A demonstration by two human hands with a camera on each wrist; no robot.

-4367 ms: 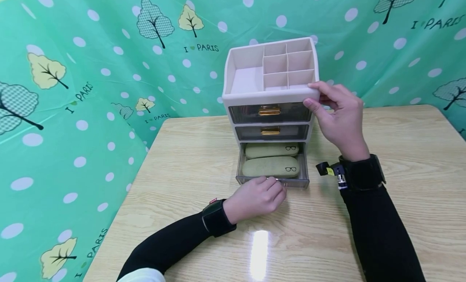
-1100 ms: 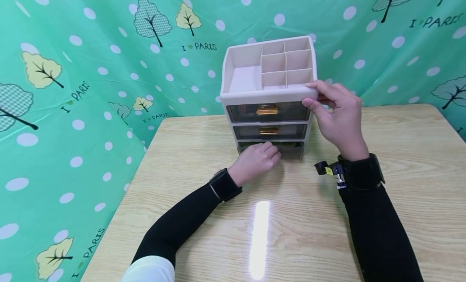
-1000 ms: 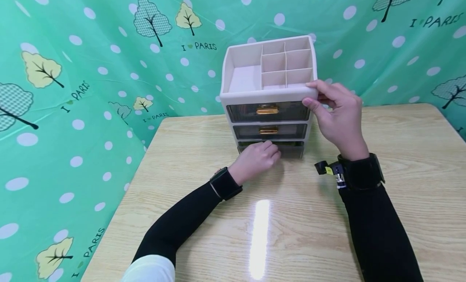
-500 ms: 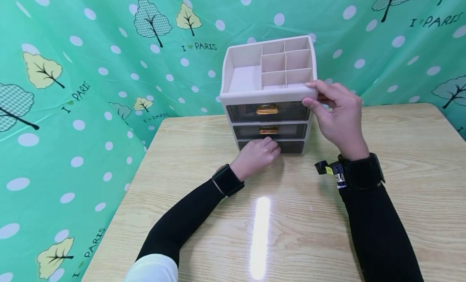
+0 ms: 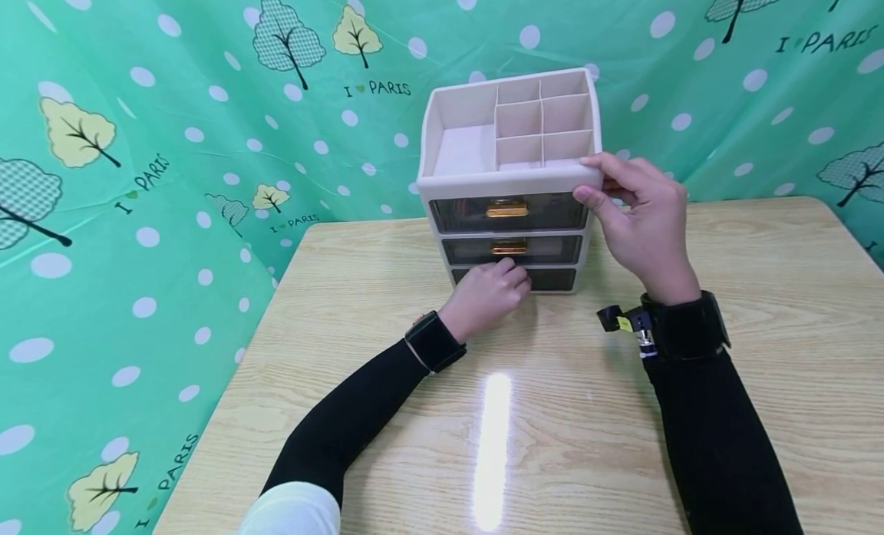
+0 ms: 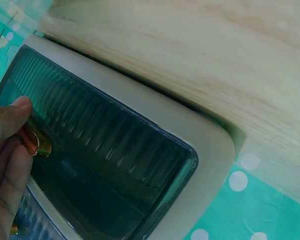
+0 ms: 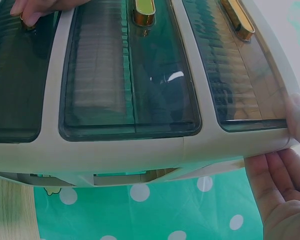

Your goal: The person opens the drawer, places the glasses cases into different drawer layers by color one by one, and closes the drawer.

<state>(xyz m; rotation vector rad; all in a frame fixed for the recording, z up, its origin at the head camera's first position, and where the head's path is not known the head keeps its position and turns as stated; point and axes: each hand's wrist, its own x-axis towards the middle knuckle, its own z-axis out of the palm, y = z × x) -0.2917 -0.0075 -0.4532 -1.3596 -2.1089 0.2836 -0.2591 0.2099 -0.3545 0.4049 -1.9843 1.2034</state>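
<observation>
A white desktop organizer (image 5: 504, 185) with smoky, see-through drawers stands upright on the table. Its bottom drawer (image 5: 554, 280) sits flush in the frame. My left hand (image 5: 486, 295) is at that drawer's front, and in the left wrist view its thumb and fingers pinch the gold handle (image 6: 42, 145). With thumb and fingertips, my right hand (image 5: 642, 216) grips the organizer's top right front corner. In the right wrist view the right-hand fingers (image 7: 272, 172) rest along the side wall. The middle drawer (image 5: 552, 249) and top drawer (image 5: 552, 214) are closed.
The organizer's top has one large compartment (image 5: 470, 147) and several small ones (image 5: 521, 120). The wood-grain table (image 5: 366, 289) carries a bright light reflection in front. A green printed cloth (image 5: 207, 120) hangs behind and at the left.
Earlier the bottom drawer was pulled out, showing two green glasses cases. My left hand has pushed it in, away from me, and the cases are hidden. The right hand keeps its hold.
</observation>
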